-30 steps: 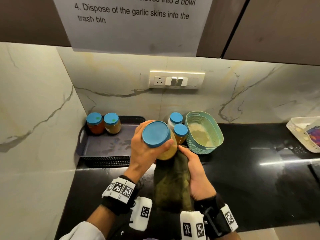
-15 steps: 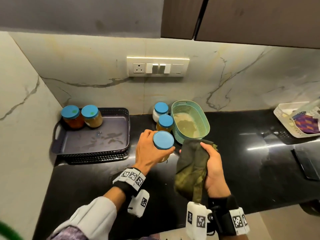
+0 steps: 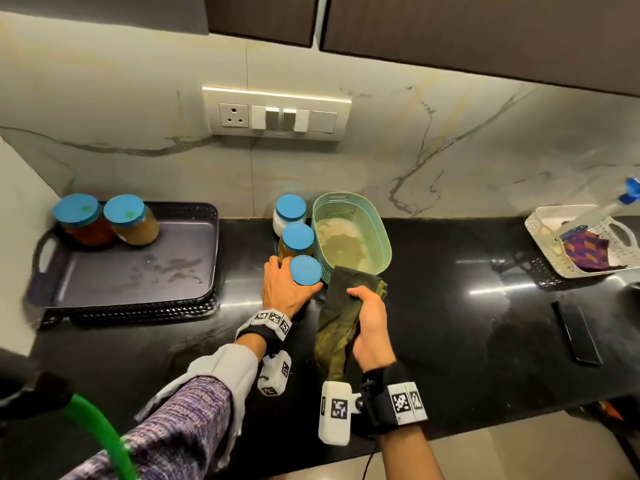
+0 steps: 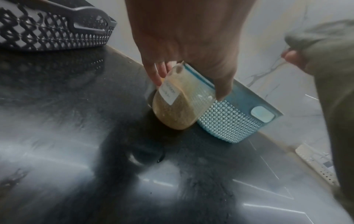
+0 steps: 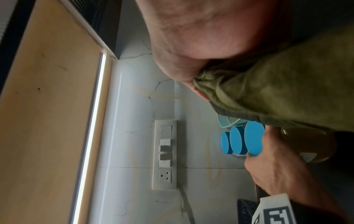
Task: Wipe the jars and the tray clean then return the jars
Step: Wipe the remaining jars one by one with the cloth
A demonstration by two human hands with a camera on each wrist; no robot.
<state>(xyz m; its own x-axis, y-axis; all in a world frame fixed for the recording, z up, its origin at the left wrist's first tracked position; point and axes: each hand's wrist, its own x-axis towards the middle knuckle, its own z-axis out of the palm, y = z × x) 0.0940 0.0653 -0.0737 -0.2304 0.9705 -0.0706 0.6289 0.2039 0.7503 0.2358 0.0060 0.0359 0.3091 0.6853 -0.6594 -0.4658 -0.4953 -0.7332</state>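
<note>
Left hand (image 3: 282, 292) is wrapped around a blue-lidded jar (image 3: 305, 270) of yellowish-brown stuff, fingers curled round its shoulder just under the lid. In the left wrist view the jar is tilted with its base right at the black counter (image 3: 450, 306); whether it is touching down or a hair off, I cannot tell. It sits just beside the teal basket (image 3: 351, 233), on the basket's left, at the near end of a row with two more blue-lidded jars (image 3: 298, 239) lined up toward the wall.

Right hand (image 3: 369, 327) is clenched on the olive-green cloth (image 3: 341, 320), bunched and hanging, just in front of the basket and off the jar.

My read: this jar has had its wipe and is being parked with the cleaned ones next to the basket. Well to the left of the basket, the dark tray (image 3: 207, 216) carries two jars (image 3: 104, 220) at its far left corner, and its floor shows wet smears (so the tray itself is not done).

Next move, as I judge it: stand the jar upright and let go cleanly without knocking its neighbour or the basket wall, then reach left across to the tray for one of those two remaining jars, cloth ready in the right hand.
</note>
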